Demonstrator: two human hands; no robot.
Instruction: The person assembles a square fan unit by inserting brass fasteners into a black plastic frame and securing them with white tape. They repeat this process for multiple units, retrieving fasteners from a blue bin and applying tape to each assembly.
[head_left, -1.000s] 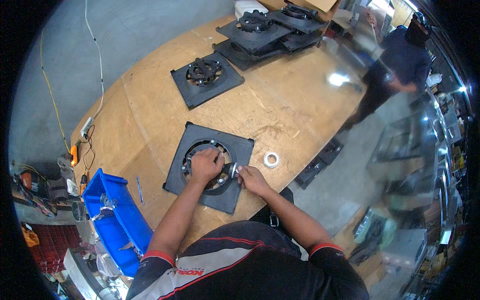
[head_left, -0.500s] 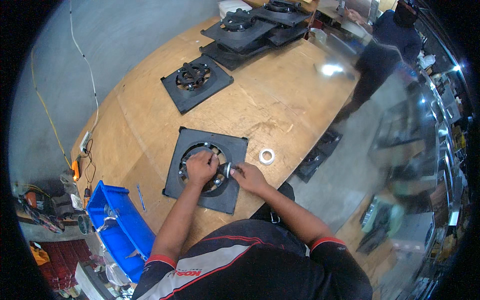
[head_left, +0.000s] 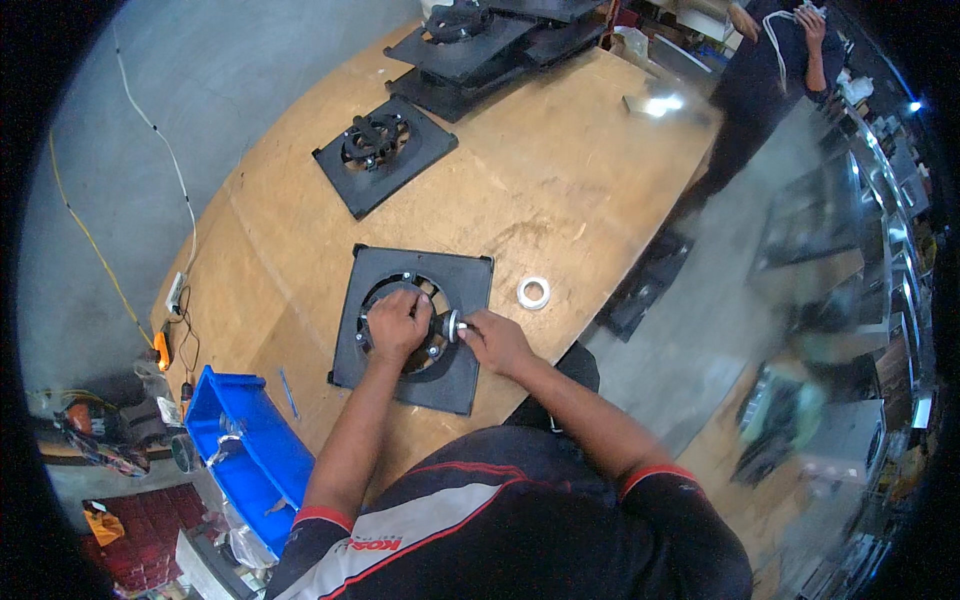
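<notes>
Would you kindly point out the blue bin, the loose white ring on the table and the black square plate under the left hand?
Blue bin (head_left: 265,430), head view: right side wall.
Loose white ring (head_left: 521,294), head view: left rim.
Black square plate (head_left: 452,385), head view: near lower right corner.

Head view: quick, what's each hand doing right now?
Left hand: closed, fingers curled over the middle of the black square plate; anything in its grip is hidden.
Right hand: closed, fingertips pinching the pale disc piece.
</notes>
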